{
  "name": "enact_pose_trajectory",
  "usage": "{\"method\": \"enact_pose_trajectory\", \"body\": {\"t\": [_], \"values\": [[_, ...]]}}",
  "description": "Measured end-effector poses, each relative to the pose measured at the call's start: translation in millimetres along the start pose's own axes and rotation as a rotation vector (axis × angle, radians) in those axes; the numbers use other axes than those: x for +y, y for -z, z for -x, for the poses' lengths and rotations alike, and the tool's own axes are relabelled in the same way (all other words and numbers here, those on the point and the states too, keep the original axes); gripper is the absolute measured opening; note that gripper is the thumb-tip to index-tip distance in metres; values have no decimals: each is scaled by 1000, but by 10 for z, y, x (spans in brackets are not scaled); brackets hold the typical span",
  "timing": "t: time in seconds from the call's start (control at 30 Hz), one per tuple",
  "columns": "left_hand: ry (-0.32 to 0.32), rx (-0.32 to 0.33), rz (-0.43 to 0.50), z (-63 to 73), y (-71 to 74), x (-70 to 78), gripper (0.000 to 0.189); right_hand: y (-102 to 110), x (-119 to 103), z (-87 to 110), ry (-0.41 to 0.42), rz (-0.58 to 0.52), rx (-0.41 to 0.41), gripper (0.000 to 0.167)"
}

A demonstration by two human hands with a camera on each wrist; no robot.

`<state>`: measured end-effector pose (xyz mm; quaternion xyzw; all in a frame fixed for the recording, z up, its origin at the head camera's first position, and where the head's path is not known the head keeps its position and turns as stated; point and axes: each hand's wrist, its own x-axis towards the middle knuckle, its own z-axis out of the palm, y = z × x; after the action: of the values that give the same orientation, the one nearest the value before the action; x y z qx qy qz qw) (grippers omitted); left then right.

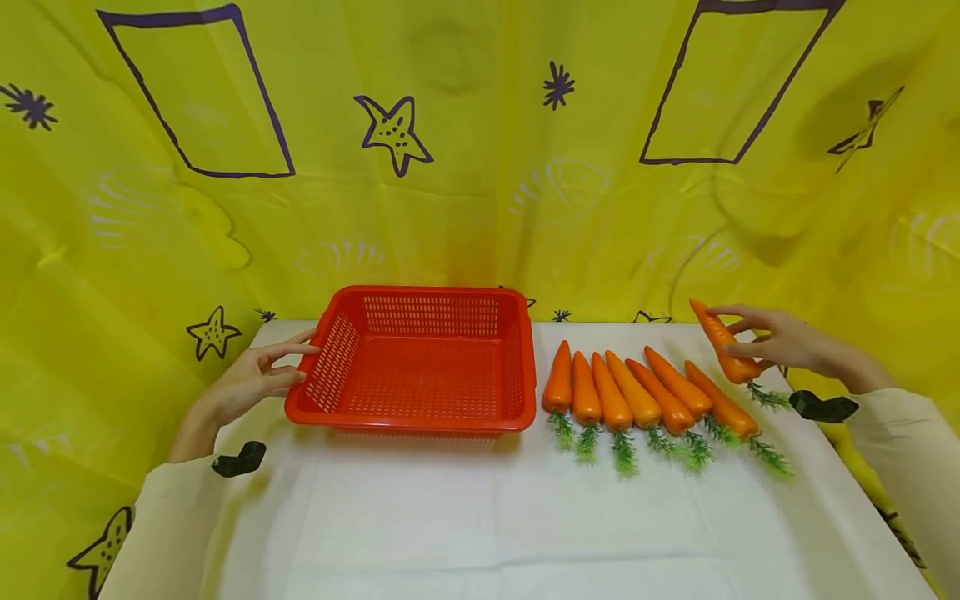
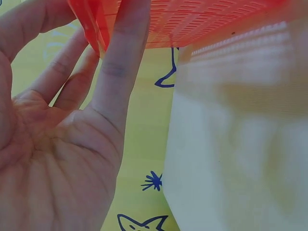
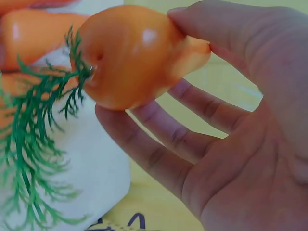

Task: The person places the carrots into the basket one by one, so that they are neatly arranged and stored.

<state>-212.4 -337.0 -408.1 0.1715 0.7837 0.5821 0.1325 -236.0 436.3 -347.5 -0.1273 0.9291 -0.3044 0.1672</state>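
My left hand holds the left rim of a red plastic basket with slotted walls. In the left wrist view, the thumb lies on one side of the basket's edge and the other fingers on the far side. At the right, my right hand holds an orange carrot between thumb and fingers, its tip slanting up to the left. The right wrist view shows that carrot's blunt end, with green feathery leaves hanging from it.
Several more carrots lie side by side to the right of the basket, leaves toward the near side. They rest on a white-covered table. A yellow patterned curtain hangs behind and beside the table.
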Motion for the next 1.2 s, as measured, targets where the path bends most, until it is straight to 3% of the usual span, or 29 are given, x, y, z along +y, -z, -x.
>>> {"method": "enact_pose_trajectory", "body": {"t": [0.33,0.67,1.2], "values": [[-12,-4,12,-23,4,-21,44,-11,-395,-135,44,-12,-5,72],[3,11,2,-11,6,-21,46,-105,-1106,-513,137,-59,-68,70],[-2,5,29,-13,22,-50,45,-763,-2280,-1334,302,-196,-202,67]]}}
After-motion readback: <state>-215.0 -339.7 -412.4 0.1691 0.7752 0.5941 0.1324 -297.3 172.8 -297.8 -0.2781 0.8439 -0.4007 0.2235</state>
